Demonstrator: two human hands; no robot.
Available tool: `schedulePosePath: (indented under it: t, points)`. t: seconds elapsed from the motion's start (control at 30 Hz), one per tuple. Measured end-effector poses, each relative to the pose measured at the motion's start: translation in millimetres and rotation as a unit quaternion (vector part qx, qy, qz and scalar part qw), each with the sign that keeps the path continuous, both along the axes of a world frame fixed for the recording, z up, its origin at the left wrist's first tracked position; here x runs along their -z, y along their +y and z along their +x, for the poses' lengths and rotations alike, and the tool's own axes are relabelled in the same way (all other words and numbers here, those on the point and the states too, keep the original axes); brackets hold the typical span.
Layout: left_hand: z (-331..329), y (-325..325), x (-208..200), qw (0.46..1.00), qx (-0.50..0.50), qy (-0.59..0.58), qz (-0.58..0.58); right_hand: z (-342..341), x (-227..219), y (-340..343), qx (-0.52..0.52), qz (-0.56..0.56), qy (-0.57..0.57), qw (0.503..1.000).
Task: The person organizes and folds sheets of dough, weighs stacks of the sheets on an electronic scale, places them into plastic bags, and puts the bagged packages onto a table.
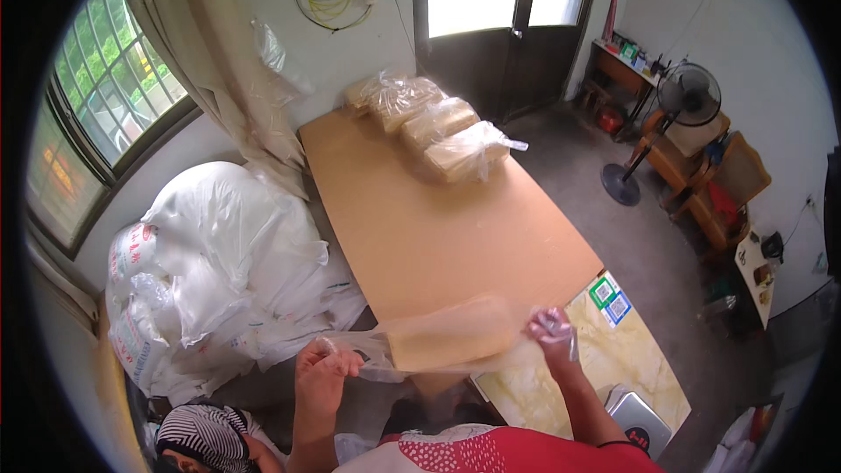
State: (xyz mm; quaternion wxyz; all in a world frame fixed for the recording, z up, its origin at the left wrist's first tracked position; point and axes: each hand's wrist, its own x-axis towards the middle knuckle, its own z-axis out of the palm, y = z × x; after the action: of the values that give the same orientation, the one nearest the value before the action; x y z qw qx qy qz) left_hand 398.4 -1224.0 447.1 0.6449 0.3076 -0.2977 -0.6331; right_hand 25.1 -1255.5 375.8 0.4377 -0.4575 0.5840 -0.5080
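Note:
A tan block-shaped bundle lies inside a clear plastic bag at the near edge of the brown table. My left hand is closed on the bag's left end, which stretches between it and the bundle. At the bag's right end, my right hand has its fingers curled on the plastic. Shiny clear film shows over that hand and its wrist. The bundle's contents are blurred through the plastic.
Several bagged tan bundles sit at the table's far end. White sacks are heaped on the left; a person in a striped top is below them. A marble-patterned surface with a silver scale-like device adjoins on the right. A fan stands beyond.

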Motion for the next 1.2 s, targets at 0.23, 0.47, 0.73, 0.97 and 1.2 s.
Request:
schedulePosePath:
  t: [0.23, 0.47, 0.73, 0.97, 1.2]
  points:
    - [33.8, -7.0, 4.0, 0.996, 0.036, -0.049, 0.065, 44.4, -83.7, 35.8, -0.202, -0.112, 0.408, 0.883]
    - [32.2, -24.2, -15.3, 0.880, 0.169, -0.390, -0.210, 67.5, -92.6, 35.3, -0.106, 0.081, -0.285, 0.949]
    - [-42.4, -47.3, -19.1, 0.638, 0.206, -0.532, -0.517, 135.4, -12.3, 45.4, -0.320, 0.035, 0.055, 0.945]
    - [-61.0, -39.1, 83.9, 0.835, 0.151, -0.385, -0.363, 153.9, -85.4, 31.2, -0.175, 0.081, -0.067, 0.979]
    - [-65.4, -28.5, 171.8, 0.952, 0.240, -0.186, -0.041, 131.2, -46.8, -10.7, -0.225, 0.083, 0.027, 0.970]
